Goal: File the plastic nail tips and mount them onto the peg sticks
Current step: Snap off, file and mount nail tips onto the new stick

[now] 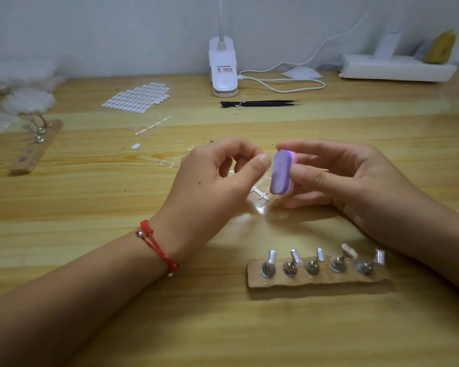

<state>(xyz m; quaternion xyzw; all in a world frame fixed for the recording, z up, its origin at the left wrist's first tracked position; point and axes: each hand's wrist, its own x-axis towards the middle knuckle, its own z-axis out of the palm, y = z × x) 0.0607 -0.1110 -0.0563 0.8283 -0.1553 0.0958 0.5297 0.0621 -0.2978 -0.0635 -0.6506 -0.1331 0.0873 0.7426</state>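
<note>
My right hand (350,181) pinches a small purple and pink file block (281,172) between thumb and fingers, above the middle of the wooden table (90,213). My left hand (217,176) is just left of it, with thumb and forefinger pinched together against the block's purple face; a clear nail tip between them is too small to make out. Clear plastic nail tip strips (260,193) lie on the table under my hands. Close to me a wooden base (318,280) carries several metal peg sticks (313,264) in a row.
A second wooden peg base (35,147) lies at the left, beside clear plastic bags (19,102). A sheet of white adhesive tabs (137,98), a white clip lamp (223,67) with its cable, black tweezers (260,103) and a white box (398,67) stand further back.
</note>
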